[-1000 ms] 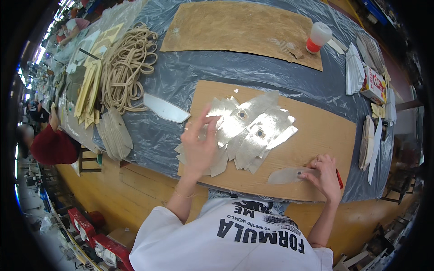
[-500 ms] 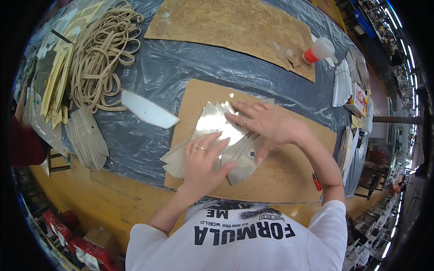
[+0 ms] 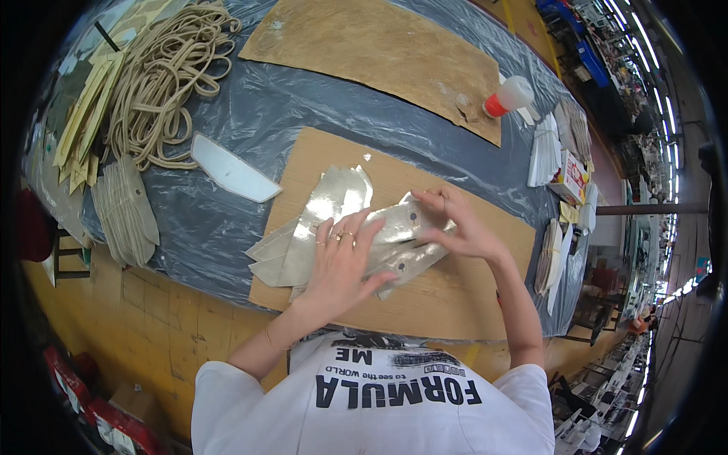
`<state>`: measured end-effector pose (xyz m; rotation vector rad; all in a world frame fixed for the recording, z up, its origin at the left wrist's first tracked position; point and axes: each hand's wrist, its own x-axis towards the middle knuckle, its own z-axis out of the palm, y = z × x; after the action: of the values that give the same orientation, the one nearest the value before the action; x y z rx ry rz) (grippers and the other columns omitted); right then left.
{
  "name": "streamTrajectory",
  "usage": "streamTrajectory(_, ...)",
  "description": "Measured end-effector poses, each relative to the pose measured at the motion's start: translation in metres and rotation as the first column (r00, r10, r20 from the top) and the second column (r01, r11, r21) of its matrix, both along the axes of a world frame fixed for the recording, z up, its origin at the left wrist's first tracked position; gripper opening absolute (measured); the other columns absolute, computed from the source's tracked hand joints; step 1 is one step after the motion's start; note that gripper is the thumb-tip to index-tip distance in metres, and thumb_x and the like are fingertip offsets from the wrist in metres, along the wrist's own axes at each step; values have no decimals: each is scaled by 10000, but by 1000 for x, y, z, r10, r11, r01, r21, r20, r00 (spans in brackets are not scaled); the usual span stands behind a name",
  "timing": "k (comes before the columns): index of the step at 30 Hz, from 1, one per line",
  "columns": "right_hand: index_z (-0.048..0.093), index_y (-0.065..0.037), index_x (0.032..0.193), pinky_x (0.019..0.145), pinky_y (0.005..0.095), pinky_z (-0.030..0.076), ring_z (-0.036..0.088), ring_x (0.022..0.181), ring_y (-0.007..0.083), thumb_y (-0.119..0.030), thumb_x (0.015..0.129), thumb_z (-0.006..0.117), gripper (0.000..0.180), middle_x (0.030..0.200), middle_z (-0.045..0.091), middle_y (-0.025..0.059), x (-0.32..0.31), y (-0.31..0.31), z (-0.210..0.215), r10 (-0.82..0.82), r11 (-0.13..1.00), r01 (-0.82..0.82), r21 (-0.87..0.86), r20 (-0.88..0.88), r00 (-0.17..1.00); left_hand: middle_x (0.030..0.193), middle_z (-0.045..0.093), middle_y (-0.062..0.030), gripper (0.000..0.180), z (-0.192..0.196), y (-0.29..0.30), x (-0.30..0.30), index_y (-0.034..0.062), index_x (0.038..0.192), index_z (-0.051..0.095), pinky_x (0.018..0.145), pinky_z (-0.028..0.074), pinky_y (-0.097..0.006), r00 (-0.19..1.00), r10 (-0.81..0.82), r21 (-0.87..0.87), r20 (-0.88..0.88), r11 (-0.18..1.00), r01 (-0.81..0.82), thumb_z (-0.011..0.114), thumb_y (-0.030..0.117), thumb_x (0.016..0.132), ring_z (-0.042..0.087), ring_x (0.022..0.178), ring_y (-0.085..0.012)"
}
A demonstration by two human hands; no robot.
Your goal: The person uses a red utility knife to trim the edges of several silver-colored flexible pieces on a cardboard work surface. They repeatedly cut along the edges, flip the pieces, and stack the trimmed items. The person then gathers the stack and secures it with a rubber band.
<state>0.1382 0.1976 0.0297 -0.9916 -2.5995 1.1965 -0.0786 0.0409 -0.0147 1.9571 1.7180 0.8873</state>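
Observation:
Several shiny gold-silver cut pieces lie fanned out on a brown board in front of me. My left hand lies flat on the near part of the pile, fingers spread. My right hand presses with its fingertips on a long piece with two dark dots that lies across the pile. Neither hand lifts a piece off the board.
A white curved piece lies on the grey plastic sheet. A coil of beige rope and stacked pale strips sit at the left. A second brown board, a red-capped bottle and stacks of pieces are at the right.
My right hand left the board's near right edge and came onto the pile. The scattered pieces are now gathered closer together, and both hands rest on them.

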Motion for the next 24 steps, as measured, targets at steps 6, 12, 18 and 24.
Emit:
streamTrajectory(6, 704, -45, 997, 881, 368, 420, 569, 957, 226, -171, 860, 752, 192, 1004, 613, 56, 17, 21, 5, 14, 961, 19, 277, -119, 993, 1427, 444, -201, 992, 9, 4, 11, 27, 1523, 268, 1082, 273, -501, 999, 47, -66, -21, 997, -48, 812, 380, 771, 432, 1326, -328)
streamTrajectory(12, 704, -54, 955, 936, 370, 439, 595, 1012, 239, -209, 841, 778, 206, 1074, 620, 70, 63, 9, 48, 59, 986, -85, -143, -176, 983, 1267, 571, -192, 550, 10, 12, 5, 34, 1389, 480, 1001, 388, -453, 962, 46, -96, 269, 995, -21, 690, 197, 908, 556, 1159, -329)
streamTrajectory(18, 551, -119, 1329, 1010, 408, 389, 529, 1159, 299, -351, 754, 820, 676, 1156, 591, 107, 31, -47, -8, 24, 929, -65, 365, 116, 993, 1178, 602, -215, 380, 11, 37, 19, -16, 1288, 561, 929, 482, -389, 922, 162, -221, 352, 971, -87, 562, 241, 1009, 601, 1071, -326)
streamTrajectory(24, 473, -111, 1418, 981, 411, 377, 567, 1092, 254, -419, 738, 812, 819, 1106, 615, 83, 43, -60, -12, 82, 943, -149, 298, 227, 970, 1181, 583, -248, 540, 10, 48, 39, -55, 1338, 504, 935, 487, -415, 980, 90, -212, 178, 976, -51, 546, 375, 1015, 596, 1091, -339)
